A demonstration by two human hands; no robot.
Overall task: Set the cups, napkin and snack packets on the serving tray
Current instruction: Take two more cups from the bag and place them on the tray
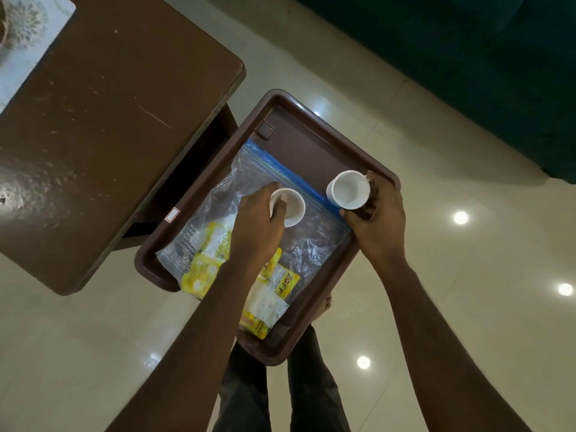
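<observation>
A brown serving tray [314, 126] juts out past the table's right edge over the floor. On it lies a clear zip bag [314, 247] with yellow snack packets [202, 269] inside. My left hand [258, 226] grips a white cup [291, 207] by its rim, fingers inside, over the bag. My right hand [377, 219] holds a second white cup [347, 190] from its right side at the tray's far right rim. I see no napkin.
A dark brown wooden table [103, 135] fills the left, with a pale patterned mat [28, 35] at its far corner. Glossy cream floor tiles [452, 275] lie below. A dark green sofa [467, 57] stands at the upper right. The person's legs show under the tray.
</observation>
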